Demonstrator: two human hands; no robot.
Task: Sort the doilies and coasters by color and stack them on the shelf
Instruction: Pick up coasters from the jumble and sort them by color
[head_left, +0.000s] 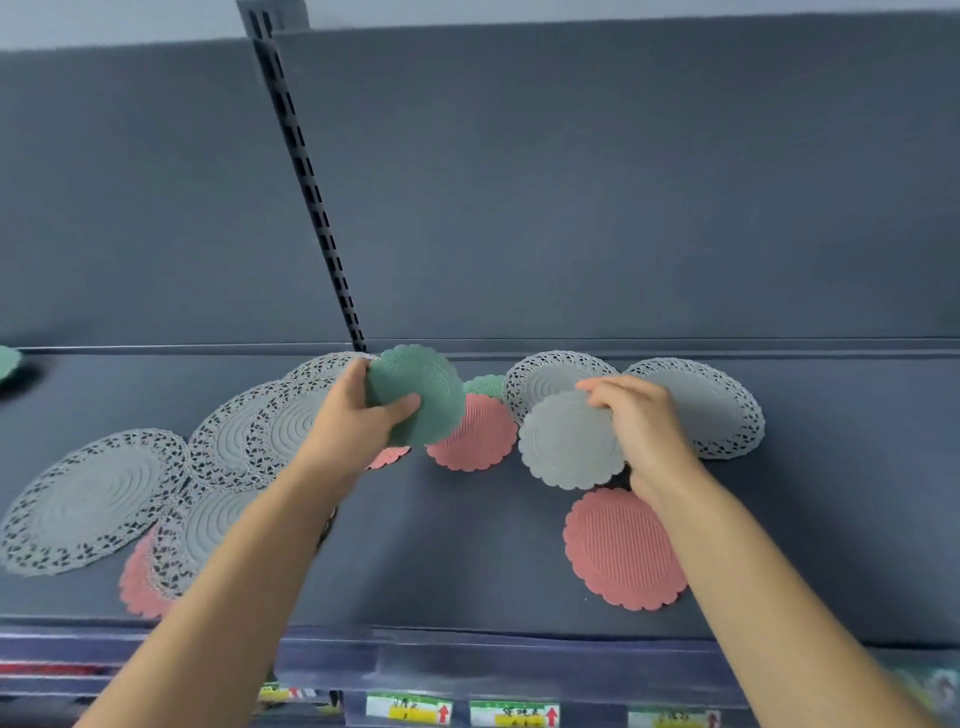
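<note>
My left hand (358, 410) holds a green scalloped coaster (431, 387) lifted above the dark shelf (441, 545). My right hand (639, 421) grips the right edge of a grey scalloped coaster (566, 441), which overlaps a grey lace doily (550, 376). Another grey doily (711, 410) lies behind my right hand. A pink coaster (475, 436) lies under the green one, with a second green coaster (485, 385) behind it. A pink coaster (621, 548) sits below my right wrist. Several grey doilies (88, 499) spread on the left, over a pink coaster (137, 582).
A slotted black upright (311, 197) divides the grey back panel. A green piece (8, 361) shows at the far left edge. Price labels (410, 709) run along the shelf's front rail. A small pink edge (389, 457) peeks out beneath my left wrist.
</note>
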